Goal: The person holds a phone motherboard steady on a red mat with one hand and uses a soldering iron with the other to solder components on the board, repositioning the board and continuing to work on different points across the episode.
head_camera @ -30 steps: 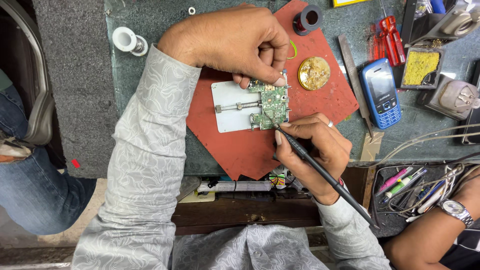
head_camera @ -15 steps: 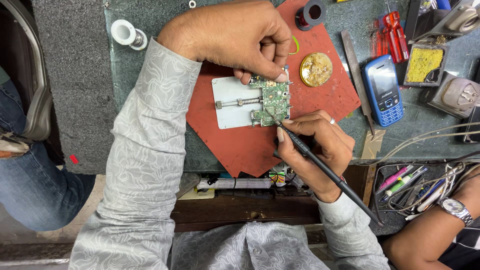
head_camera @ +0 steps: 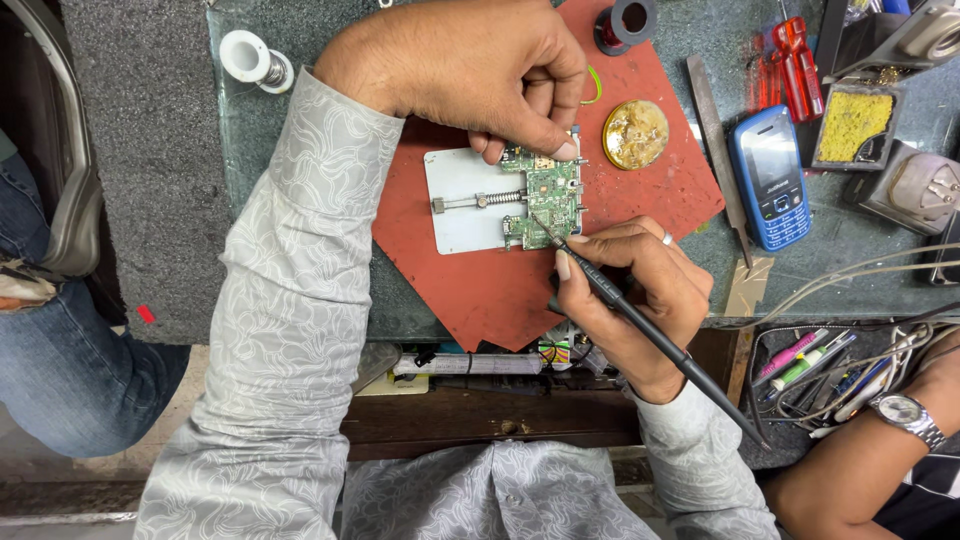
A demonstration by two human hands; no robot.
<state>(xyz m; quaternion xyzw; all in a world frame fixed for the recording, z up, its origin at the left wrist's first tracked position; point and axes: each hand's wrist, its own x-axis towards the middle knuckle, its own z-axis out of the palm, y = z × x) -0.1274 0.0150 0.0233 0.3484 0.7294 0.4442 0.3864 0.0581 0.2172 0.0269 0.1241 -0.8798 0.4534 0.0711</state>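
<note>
A small green circuit board is clamped in a white metal holder on a red mat. My left hand reaches over from the top, its fingertips pressing on the board's upper edge. My right hand grips a thin black soldering iron like a pen, with the tip touching the lower part of the board. The iron's cord end runs down to the right.
A round brass-coloured tin, a blue keypad phone, a metal file, red-handled cutters, a yellow sponge tray and a solder spool lie around the mat. Another person's wrist with a watch rests at lower right beside a tool drawer.
My right hand has shifted slightly so the iron's tip sits on the board's lower area. My left hand stays pressed on the board's top edge.
</note>
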